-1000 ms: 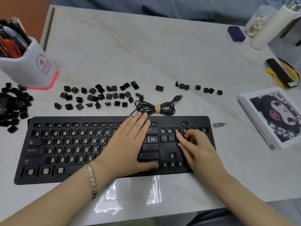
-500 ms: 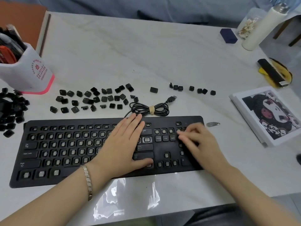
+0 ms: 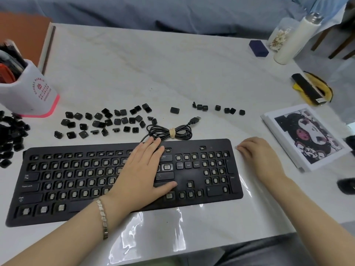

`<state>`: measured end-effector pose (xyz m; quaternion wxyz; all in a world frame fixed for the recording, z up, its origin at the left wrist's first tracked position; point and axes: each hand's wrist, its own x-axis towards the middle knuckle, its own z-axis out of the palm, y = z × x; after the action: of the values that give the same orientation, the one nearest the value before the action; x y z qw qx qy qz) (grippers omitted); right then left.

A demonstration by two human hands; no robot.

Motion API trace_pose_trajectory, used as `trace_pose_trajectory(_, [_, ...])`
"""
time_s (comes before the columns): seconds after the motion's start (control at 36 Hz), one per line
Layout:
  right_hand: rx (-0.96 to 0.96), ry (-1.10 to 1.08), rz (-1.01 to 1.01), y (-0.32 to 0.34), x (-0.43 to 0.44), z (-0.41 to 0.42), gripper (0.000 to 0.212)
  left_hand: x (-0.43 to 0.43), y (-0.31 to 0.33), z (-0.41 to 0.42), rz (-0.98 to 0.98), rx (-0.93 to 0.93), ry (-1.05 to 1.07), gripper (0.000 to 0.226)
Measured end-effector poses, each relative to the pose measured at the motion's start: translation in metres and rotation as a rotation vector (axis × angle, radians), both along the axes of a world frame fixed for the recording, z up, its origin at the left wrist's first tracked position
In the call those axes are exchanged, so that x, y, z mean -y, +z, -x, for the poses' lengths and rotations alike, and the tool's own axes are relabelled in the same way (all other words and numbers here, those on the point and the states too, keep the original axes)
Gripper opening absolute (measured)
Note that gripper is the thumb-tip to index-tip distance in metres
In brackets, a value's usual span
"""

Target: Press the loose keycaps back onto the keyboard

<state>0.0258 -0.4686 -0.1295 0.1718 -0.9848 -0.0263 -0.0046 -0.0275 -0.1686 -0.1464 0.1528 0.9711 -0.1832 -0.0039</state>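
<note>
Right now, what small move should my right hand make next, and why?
Probably reach the right hand to the short row of keycaps behind the keyboard; most sockets are bare, and the left hand lies flat on it.

bare forearms (image 3: 57, 237), one bracelet (image 3: 102, 217)
flat silvery links, probably metal, round the wrist of the left hand (image 3: 142, 173).

Black flat plastic keyboard (image 3: 182, 181): white legends readable on fitted keys. "Caps Lock" at left edge; "End" and "PgDn" in middle cluster; "0" on wide key, lower right. Remaining legends too small to read. White pen cup with pink base (image 3: 28, 96): red printed characters, not legible.
</note>
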Motion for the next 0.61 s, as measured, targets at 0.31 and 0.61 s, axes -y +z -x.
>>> trace_pose_trajectory(0.31, [0.027,0.251,-0.275,0.044,-0.085,0.02,0.012,0.01,-0.002,0.0,0.165,0.055,0.095,0.06])
trace_pose_trajectory(0.61, [-0.046,0.302,-0.168,0.035,-0.117,0.02,0.009,0.023,-0.009,0.0,0.319,0.143,0.169,0.043])
